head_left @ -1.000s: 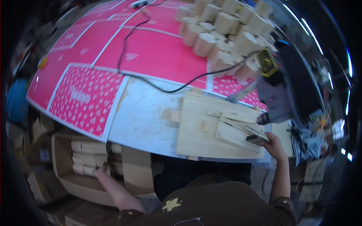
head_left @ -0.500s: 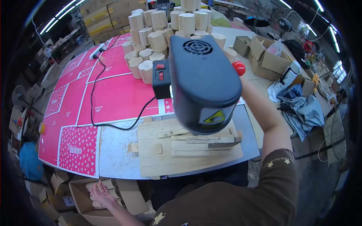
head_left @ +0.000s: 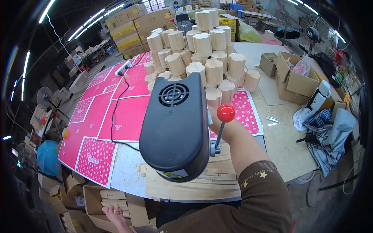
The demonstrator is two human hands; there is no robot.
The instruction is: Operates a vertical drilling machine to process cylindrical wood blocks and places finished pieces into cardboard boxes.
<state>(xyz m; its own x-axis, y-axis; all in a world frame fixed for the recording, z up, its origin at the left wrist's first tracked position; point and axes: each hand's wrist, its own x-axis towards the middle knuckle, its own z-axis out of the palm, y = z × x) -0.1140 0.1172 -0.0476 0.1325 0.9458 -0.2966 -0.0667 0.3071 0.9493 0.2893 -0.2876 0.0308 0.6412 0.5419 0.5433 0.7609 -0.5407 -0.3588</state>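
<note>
wooden slats (head_left: 112, 197) in the cardboard box (head_left: 91, 202) look light, stiff, splintery; best gripped mid-length. left hand (head_left: 115, 213) touches them, fingers spread. right hand's fingers hidden behind the drill press (head_left: 176, 128): cannot tell.

We see pale wooden slats (head_left: 112, 196) stacked flat in an open cardboard box (head_left: 93, 204), lower left of frame.

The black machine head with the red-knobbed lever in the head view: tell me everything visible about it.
The black machine head is a rounded, plastic-looking housing with a round vent grille on top and a yellow label low on its front. At its right side a thin metal lever carries a red ball knob. It stands over stacked wooden slats on a board. The right hand is hidden behind it; only the forearm shows beside the lever.
</note>
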